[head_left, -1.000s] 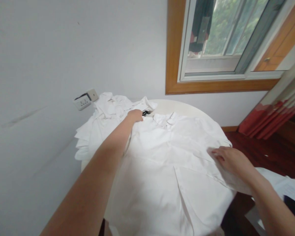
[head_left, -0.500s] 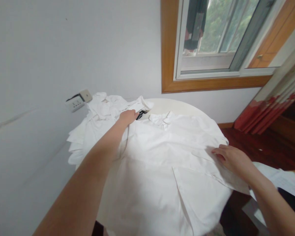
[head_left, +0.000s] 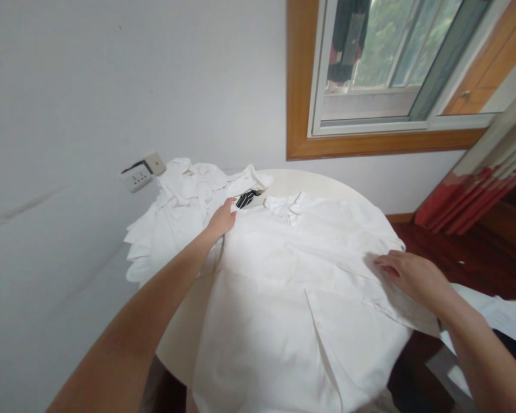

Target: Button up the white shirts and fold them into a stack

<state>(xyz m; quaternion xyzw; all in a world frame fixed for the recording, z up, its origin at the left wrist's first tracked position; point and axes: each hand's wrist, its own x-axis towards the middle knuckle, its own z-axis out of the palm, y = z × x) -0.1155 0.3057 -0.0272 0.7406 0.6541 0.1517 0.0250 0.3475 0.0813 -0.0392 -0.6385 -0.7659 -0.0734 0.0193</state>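
Observation:
A white collared shirt (head_left: 275,258) lies spread over a round table, its collar toward the wall and its lower part toward me. My left hand (head_left: 222,219) is closed at the shirt's left shoulder edge, fingers and thumb pinched on the fabric. On the other side, my right hand (head_left: 406,275) rests with bent fingers, thumb and fingertips gathered on the cloth near the sleeve. A black-and-white striped item (head_left: 248,198) lies just beyond my left hand, partly covered.
Several white garments are stacked in a pile (head_left: 176,201) at the left, against the wall by a socket (head_left: 137,176). The pale table (head_left: 322,179) shows its rim at the back. Papers (head_left: 485,310) lie at the lower right. A window (head_left: 370,74) and a red-and-white curtain (head_left: 451,195) are beyond.
My left hand has drawn slightly back, uncovering more of the striped item. More of the table shows at the lower left beside the shirt. My right hand stays at the same place on the cloth.

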